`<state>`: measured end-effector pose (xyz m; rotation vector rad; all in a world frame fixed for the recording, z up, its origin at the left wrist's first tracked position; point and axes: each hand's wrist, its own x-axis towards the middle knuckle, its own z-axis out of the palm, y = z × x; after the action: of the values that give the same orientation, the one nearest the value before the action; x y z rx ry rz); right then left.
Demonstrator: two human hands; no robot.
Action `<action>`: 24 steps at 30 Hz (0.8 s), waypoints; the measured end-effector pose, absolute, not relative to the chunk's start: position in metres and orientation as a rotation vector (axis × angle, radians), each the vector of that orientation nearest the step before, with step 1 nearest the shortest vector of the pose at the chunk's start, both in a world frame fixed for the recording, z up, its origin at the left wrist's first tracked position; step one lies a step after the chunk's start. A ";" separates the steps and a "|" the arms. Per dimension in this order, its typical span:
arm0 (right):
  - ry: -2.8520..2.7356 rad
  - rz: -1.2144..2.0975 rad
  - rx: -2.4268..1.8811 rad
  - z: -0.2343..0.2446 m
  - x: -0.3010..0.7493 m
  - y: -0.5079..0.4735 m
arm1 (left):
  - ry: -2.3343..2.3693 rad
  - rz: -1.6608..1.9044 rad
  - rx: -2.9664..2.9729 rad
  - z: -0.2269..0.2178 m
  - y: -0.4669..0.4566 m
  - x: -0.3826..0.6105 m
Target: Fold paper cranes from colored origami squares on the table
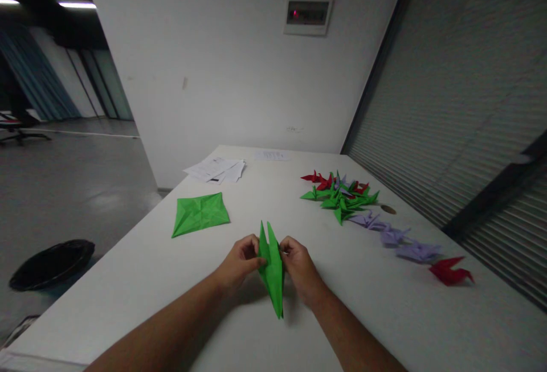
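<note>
White table (179,281): green fold (272,264) (between hands).

Light: dim overall, room underexposed.
Source: two ceiling strip lights (77,4) at 10 o'clock, glaring white.
Shadows: soft, weak, under the hands and green folded paper (273,272) on the table (384,315).
Blur: blinds (470,104) at 3 o'clock smeared.
Distortion: wide-angle, edges stretched, wall lines lean.
Focus: centre fairly sharp, bg soft.

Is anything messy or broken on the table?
Nothing looks broken. The finished paper cranes sit in a jumbled pile, and one red paper crane lies apart near the white table edge. Both hands pinch a long green folded paper.
</note>
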<state>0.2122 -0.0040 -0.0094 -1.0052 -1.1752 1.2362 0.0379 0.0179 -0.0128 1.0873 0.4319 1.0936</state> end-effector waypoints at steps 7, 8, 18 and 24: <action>-1.237 1.325 -0.887 -0.015 0.218 -0.002 | 0.624 1.050 1.322 -0.021 0.024 0.037; -1.261 1.315 -0.901 -0.016 0.219 -0.002 | 0.666 1.038 1.362 -0.022 0.024 0.037; -1.133 1.082 -1.016 -0.009 0.222 0.003 | 0.829 1.260 1.206 -0.014 0.030 0.034; -1.025 0.984 -0.982 -0.011 0.226 0.005 | 0.755 1.362 1.063 -0.011 0.030 0.035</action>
<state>0.2258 0.0049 -0.0108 -0.9817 -1.0247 0.9836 0.0351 0.0297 -0.0106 1.0625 0.7551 1.3621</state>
